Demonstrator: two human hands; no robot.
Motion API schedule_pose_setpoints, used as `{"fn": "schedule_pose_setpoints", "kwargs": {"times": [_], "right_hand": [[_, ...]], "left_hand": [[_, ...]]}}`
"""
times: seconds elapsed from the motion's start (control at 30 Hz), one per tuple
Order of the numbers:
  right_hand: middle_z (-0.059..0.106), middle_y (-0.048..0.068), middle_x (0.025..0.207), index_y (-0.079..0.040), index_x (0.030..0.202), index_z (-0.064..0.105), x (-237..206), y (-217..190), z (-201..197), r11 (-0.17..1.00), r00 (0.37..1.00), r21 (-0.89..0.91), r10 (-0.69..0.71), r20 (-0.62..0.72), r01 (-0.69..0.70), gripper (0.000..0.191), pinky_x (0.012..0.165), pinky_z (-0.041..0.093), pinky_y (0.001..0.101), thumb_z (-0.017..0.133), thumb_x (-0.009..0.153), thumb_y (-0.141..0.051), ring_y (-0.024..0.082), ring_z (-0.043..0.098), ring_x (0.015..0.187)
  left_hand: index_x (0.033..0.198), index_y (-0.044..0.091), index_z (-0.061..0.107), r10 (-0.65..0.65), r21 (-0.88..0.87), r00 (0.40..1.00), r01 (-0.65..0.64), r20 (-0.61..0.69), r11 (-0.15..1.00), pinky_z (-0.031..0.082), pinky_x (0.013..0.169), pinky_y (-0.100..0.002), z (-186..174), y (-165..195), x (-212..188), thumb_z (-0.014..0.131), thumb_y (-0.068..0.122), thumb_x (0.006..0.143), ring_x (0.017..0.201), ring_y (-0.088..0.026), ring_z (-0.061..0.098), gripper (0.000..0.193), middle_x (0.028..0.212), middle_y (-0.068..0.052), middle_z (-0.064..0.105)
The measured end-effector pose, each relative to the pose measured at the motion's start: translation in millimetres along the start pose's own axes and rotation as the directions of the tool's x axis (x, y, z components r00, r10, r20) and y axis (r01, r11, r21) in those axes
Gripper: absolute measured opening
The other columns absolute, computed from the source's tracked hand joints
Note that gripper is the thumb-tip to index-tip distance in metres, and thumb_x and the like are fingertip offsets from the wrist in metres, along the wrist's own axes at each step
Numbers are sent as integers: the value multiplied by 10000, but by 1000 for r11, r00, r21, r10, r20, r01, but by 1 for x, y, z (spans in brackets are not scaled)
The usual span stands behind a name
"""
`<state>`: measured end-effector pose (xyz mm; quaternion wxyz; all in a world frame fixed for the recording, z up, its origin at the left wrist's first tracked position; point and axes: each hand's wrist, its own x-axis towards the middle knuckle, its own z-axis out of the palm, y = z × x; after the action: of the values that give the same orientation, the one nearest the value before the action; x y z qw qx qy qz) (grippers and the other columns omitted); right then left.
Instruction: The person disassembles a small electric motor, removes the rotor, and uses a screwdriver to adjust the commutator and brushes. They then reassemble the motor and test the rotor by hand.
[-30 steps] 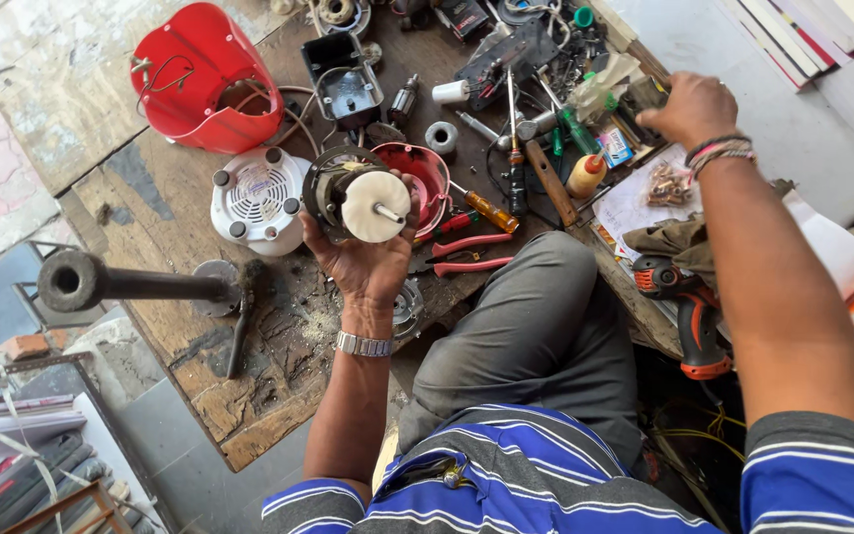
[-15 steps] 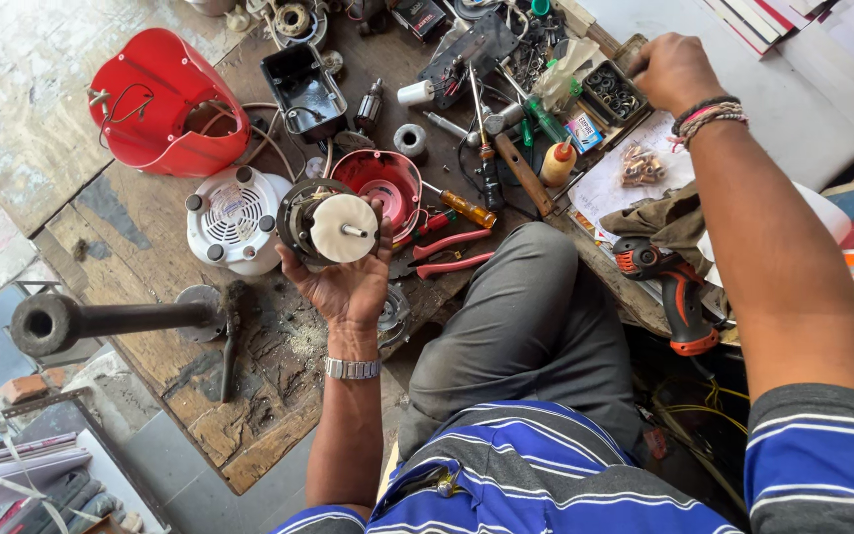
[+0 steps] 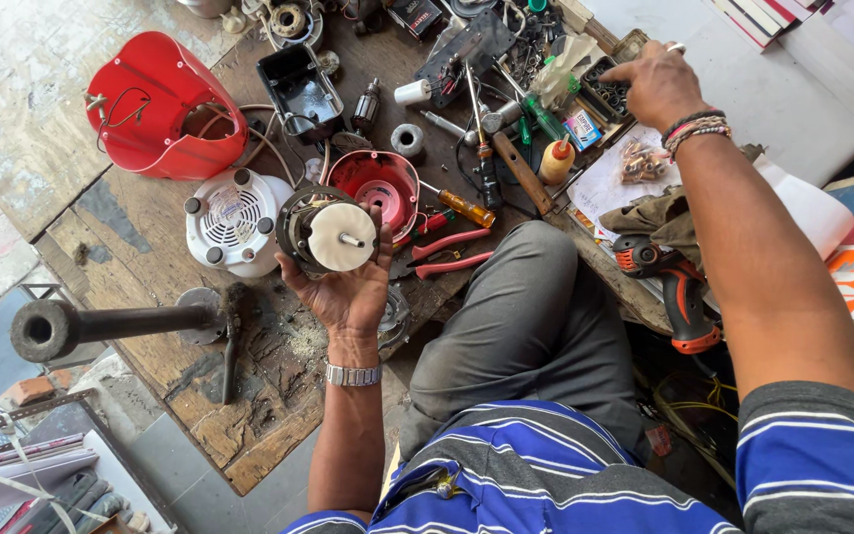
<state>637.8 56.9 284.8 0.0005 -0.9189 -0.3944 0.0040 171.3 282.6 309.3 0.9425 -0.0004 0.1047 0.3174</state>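
Left hand (image 3: 348, 287) fingers clamped on round motor (image 3: 326, 230), right hand (image 3: 659, 84) – fingers spread – over parts tray (image 3: 607, 96)

The single head-worn camera looks steeply down, close over the cluttered, worn wooden workbench (image 3: 130, 326) and the person's lap.

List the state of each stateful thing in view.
Round electric motor with cream end cap: held up in left hand.
Right hand: empty, over black parts tray.
Red plastic housing: on its side, empty.
Orange cordless drill: lying unused.
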Motion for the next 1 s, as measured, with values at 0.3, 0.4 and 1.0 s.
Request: {"fn": "schedule_pose_setpoints", "kwargs": {"times": [0.3,0.4,1.0], "right_hand": [[639,181,1192,-302,1184,794,3,13,-10,996,999,78,49,-12,-48,236,944,574,418,712,1022,-152,320,639,995],[691,145,1132,-235,1108,820,3,14,-9,987,989,157,44,-144,-21,127,959,569,395,808,982,-224,292,637,1039],[695,93,1015,-222,1017,831,1,-7,-33,986,968,-39,-165,-191,161,101,981,562,382,833,937,-284,256,654,1014]], "left_hand": [[1543,72,439,-15,-16,999,15,34,1000,415,1214,-536,19,12,1,834,612,741,1408,-416,506,1044,1525,-221,494],[1540,59,438,-8,7,1000,8,13,1000,420,1210,-536,27,16,-3,834,617,733,1402,-423,508,1057,1521,-229,496],[1541,73,437,-9,24,1000,8,16,1000,398,1229,-524,56,48,-7,813,642,735,1405,-413,502,1055,1519,-224,499]]}}
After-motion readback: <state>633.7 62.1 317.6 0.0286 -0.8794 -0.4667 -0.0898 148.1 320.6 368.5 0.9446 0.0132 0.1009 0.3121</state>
